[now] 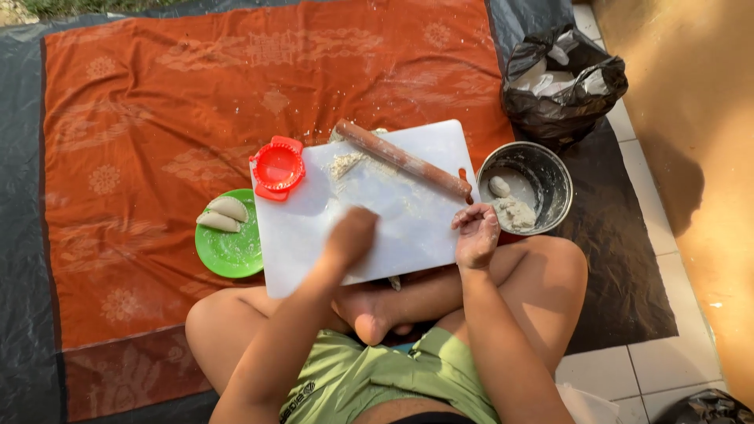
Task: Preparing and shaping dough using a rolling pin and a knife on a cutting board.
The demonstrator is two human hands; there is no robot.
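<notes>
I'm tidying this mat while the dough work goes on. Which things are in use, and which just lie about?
In use: white board, left hand, right hand, rolling pin, metal bowl, red press, green plate.
Lying about: black bag.

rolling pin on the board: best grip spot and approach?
Take the rolling pin around its middle, coming from straight above with fingers across its width. It lies flat and diagonal across the back of the cutting board, upper left to lower right, with its whole top side exposed. Its lower end sits close to the metal bowl, so an end grip there looks more cramped.
</notes>
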